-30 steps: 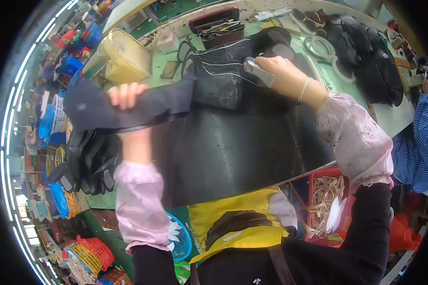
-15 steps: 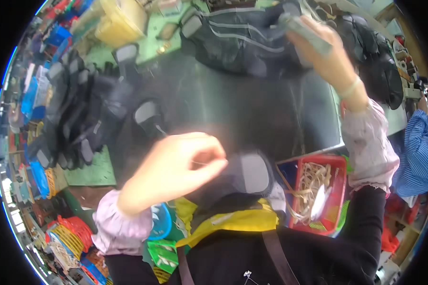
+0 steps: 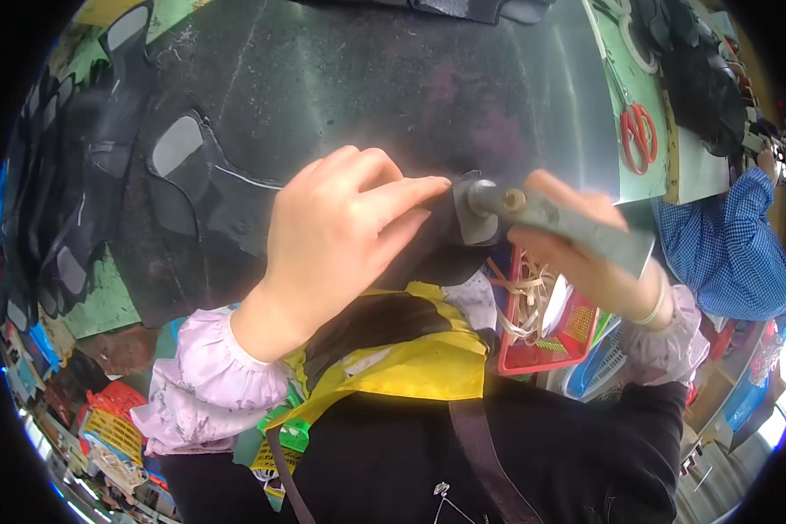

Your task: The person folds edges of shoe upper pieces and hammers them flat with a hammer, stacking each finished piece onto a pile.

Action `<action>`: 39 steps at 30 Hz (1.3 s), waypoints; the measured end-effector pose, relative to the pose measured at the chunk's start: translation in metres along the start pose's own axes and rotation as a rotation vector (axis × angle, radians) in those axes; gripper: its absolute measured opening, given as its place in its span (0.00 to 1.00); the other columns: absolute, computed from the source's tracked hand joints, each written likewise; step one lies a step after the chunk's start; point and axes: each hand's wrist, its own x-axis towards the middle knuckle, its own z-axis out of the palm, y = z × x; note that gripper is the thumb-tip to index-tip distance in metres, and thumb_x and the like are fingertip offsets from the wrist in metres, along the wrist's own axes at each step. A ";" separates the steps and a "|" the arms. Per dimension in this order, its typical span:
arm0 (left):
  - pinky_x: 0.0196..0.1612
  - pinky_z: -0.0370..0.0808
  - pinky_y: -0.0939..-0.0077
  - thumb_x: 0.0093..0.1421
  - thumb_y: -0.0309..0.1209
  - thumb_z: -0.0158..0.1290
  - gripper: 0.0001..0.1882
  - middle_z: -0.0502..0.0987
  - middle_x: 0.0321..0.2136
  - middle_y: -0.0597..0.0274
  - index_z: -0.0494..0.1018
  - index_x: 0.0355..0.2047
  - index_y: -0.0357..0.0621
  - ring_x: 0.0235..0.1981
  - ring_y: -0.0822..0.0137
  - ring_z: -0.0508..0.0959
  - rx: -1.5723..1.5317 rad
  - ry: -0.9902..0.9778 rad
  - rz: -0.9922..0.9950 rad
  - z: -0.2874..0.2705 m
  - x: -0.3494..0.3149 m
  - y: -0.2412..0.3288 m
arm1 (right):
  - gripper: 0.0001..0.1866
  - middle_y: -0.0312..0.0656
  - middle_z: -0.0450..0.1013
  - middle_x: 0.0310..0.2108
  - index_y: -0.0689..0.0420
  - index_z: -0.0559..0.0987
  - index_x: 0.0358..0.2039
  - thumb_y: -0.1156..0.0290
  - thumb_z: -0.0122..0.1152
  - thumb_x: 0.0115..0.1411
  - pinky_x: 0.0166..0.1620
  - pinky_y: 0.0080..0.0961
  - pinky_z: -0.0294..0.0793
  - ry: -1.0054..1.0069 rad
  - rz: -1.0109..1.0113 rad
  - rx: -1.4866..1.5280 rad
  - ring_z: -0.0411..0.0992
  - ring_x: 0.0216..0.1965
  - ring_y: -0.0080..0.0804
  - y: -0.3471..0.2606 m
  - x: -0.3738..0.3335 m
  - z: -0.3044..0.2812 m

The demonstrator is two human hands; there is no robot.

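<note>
My left hand [image 3: 332,218] is closed at the near edge of the work surface, its thumb and index finger holding a black shoe upper [image 3: 417,249] with a grey patch [image 3: 478,225]. In my right hand [image 3: 576,236] is a grey metal hammer [image 3: 576,229], its fingers wrapped round it. The hammer's round head is at the grey patch, just right of my left fingertips; whether it touches cannot be made out. Left of my left hand lies another black shoe upper [image 3: 205,188] with a grey patch and a pale line along its edge.
A dark board [image 3: 349,87] covers the bench. Several black uppers [image 3: 70,183] are piled at left. Red-handled scissors [image 3: 637,140] lie at right. A red basket [image 3: 546,358] with pale strips stands below the bench edge. A person in a blue checked sleeve [image 3: 729,244] is at far right.
My right hand has come from the far right of the bench toward me with the hammer. My left hand has moved slightly right and up, onto the near upper. The view has tilted down.
</note>
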 end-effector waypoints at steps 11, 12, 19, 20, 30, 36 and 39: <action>0.37 0.69 0.67 0.46 0.26 0.68 0.20 0.73 0.28 0.70 0.86 0.42 0.57 0.33 0.64 0.74 0.245 0.084 0.212 0.003 -0.005 -0.003 | 0.17 0.50 0.72 0.36 0.60 0.75 0.54 0.83 0.60 0.65 0.36 0.31 0.74 0.169 -0.280 -0.309 0.74 0.33 0.49 0.001 0.021 -0.001; 0.38 0.69 0.67 0.46 0.26 0.68 0.19 0.74 0.28 0.70 0.86 0.41 0.56 0.33 0.64 0.74 0.240 0.082 0.211 0.003 -0.003 -0.004 | 0.18 0.50 0.72 0.36 0.60 0.75 0.55 0.83 0.59 0.65 0.36 0.32 0.74 0.265 -0.231 -0.250 0.74 0.33 0.51 -0.005 0.021 0.001; 0.39 0.71 0.66 0.46 0.26 0.68 0.08 0.77 0.29 0.68 0.83 0.29 0.49 0.35 0.63 0.76 0.046 -0.087 0.085 -0.017 0.001 -0.013 | 0.22 0.48 0.70 0.34 0.58 0.73 0.60 0.82 0.58 0.66 0.33 0.33 0.73 0.123 -0.289 -0.351 0.75 0.28 0.41 0.002 0.024 0.011; 0.39 0.71 0.66 0.47 0.26 0.68 0.08 0.77 0.28 0.67 0.83 0.30 0.48 0.35 0.62 0.76 0.150 -0.032 0.187 -0.015 0.001 -0.008 | 0.23 0.48 0.70 0.33 0.58 0.73 0.60 0.82 0.58 0.65 0.32 0.33 0.74 0.170 -0.341 -0.386 0.75 0.27 0.41 -0.002 0.022 0.011; 0.39 0.72 0.67 0.47 0.24 0.68 0.10 0.78 0.28 0.63 0.82 0.32 0.44 0.35 0.58 0.76 0.240 -0.076 0.379 -0.035 -0.005 -0.019 | 0.21 0.47 0.72 0.37 0.59 0.75 0.56 0.82 0.58 0.62 0.27 0.32 0.73 0.058 -0.320 -0.360 0.75 0.25 0.42 -0.011 0.023 0.038; 0.38 0.73 0.66 0.45 0.24 0.69 0.10 0.78 0.33 0.64 0.82 0.30 0.46 0.35 0.58 0.75 0.104 -0.158 0.211 -0.054 -0.017 -0.038 | 0.17 0.46 0.70 0.31 0.61 0.76 0.53 0.82 0.60 0.64 0.31 0.33 0.74 0.100 -0.215 -0.295 0.76 0.26 0.38 -0.015 0.034 0.033; 0.36 0.74 0.65 0.43 0.25 0.69 0.10 0.75 0.30 0.65 0.80 0.27 0.45 0.36 0.60 0.76 0.205 -0.049 0.327 -0.051 -0.017 -0.030 | 0.17 0.46 0.71 0.33 0.61 0.76 0.53 0.80 0.61 0.64 0.33 0.32 0.76 0.055 -0.240 -0.171 0.76 0.28 0.41 -0.024 0.030 0.046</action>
